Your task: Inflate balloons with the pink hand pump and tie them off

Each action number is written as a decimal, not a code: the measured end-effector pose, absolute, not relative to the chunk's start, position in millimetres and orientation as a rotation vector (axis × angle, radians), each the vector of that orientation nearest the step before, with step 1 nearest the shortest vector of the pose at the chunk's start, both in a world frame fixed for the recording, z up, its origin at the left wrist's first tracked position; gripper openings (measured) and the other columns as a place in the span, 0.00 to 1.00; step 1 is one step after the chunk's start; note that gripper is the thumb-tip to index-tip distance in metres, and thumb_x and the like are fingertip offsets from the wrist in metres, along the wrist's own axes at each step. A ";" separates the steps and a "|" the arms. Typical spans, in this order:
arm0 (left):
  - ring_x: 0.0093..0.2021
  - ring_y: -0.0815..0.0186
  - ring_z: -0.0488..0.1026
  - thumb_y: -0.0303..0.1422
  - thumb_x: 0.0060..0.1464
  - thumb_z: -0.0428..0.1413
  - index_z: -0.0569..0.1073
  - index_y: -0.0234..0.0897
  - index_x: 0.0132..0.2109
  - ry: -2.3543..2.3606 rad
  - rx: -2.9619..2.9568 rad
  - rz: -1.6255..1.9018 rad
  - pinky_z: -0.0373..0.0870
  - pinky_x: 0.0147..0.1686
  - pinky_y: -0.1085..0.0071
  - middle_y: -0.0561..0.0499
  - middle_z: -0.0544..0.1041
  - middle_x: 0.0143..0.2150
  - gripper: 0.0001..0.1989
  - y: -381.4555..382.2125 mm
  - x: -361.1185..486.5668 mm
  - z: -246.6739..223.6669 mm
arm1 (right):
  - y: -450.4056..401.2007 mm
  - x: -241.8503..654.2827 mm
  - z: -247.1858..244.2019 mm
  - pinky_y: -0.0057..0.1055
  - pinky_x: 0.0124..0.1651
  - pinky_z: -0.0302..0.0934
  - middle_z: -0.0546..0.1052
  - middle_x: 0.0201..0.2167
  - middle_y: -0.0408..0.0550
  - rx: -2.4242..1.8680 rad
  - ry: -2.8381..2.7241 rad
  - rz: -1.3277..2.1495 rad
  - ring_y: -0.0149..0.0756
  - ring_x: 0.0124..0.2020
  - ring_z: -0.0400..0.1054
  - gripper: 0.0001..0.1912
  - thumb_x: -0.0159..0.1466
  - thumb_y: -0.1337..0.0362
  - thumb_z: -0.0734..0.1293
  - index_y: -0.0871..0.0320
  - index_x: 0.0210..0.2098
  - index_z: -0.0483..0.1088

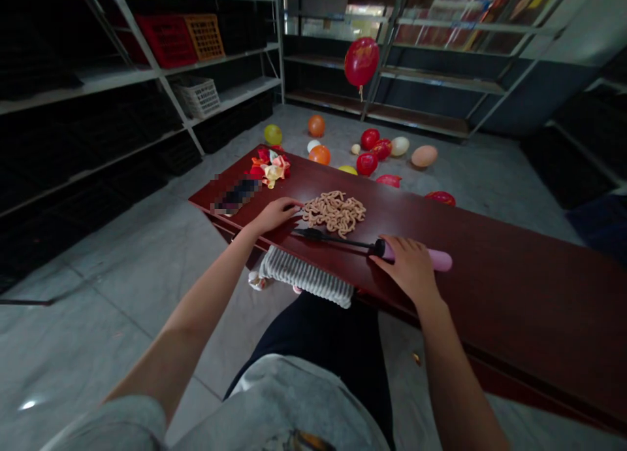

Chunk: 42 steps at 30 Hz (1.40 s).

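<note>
My right hand [407,261] lies over the pink barrel of a balloon pump [442,260], its fingers curved round the far side and the thumb on the near side. The pump's thin black rod points left across the tabletop and ends in a wider black part. My left hand [278,214] rests on the table with fingers stretched out, holding nothing I can see. Its fingertips reach the left edge of a heap of tan, knobbly, curled strands [336,210]. This heap sits just beyond the pump's rod.
The dark red table [514,274] runs to the right. On its left end lie limp balloons [270,166] and a blurred dark flat object [238,195]. A grey ribbed cloth [306,278] hangs at the near edge. Inflated balloons [367,164] lie on the floor beyond; shelves [235,98] stand behind.
</note>
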State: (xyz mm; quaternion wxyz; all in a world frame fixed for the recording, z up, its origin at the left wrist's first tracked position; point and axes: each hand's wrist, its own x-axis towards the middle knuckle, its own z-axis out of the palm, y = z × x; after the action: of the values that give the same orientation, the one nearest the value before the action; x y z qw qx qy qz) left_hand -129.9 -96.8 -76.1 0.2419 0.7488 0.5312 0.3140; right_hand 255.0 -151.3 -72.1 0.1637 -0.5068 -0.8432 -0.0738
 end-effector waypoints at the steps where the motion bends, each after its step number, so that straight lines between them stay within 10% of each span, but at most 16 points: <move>1: 0.51 0.59 0.75 0.36 0.64 0.52 0.77 0.36 0.50 1.465 2.010 0.920 0.68 0.56 0.63 0.45 0.79 0.51 0.15 -97.7 -127.5 -80.7 | -155.2 258.3 -73.0 0.46 0.54 0.57 0.79 0.49 0.59 -1.457 -2.381 -0.231 0.53 0.50 0.70 0.25 0.67 0.49 0.64 0.60 0.55 0.71; 15: 0.60 0.55 0.68 0.21 0.60 0.50 0.68 0.26 0.58 2.162 1.721 1.306 0.64 0.61 0.60 0.33 0.71 0.58 0.20 -58.2 -144.8 -90.2 | -154.6 222.6 -40.1 0.42 0.36 0.63 0.83 0.39 0.54 -1.794 -2.105 0.085 0.54 0.37 0.76 0.28 0.61 0.37 0.61 0.49 0.48 0.77; 26: 0.64 0.45 0.61 0.26 0.63 0.49 0.70 0.29 0.57 2.420 1.795 0.934 0.58 0.60 0.46 0.29 0.72 0.58 0.17 -37.0 -133.3 -90.9 | -133.7 167.8 -19.6 0.35 0.31 0.67 0.82 0.29 0.49 -1.478 -1.533 1.256 0.44 0.28 0.75 0.25 0.55 0.38 0.67 0.53 0.34 0.77; 34: 0.59 0.43 0.63 0.34 0.66 0.50 0.77 0.33 0.49 2.451 1.829 0.922 0.59 0.56 0.45 0.33 0.73 0.55 0.14 -51.0 -131.5 -83.0 | -135.3 168.6 -15.9 0.31 0.27 0.66 0.81 0.29 0.50 -1.358 -1.269 1.314 0.38 0.27 0.73 0.26 0.46 0.44 0.77 0.56 0.35 0.75; 42: 0.57 0.53 0.68 0.37 0.63 0.57 0.77 0.36 0.42 1.556 1.012 1.814 0.66 0.51 0.62 0.42 0.75 0.51 0.09 -53.8 -138.1 -76.9 | -152.1 180.9 -14.1 0.29 0.27 0.67 0.79 0.29 0.47 -1.469 -1.376 1.520 0.35 0.26 0.73 0.22 0.53 0.48 0.76 0.57 0.37 0.73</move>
State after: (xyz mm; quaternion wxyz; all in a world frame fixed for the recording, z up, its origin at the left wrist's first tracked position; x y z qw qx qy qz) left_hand -138.1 -53.8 -76.9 0.2697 0.3755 0.5772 0.6731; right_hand 180.9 -152.1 -14.1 0.3048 -0.5548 -0.5197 0.5738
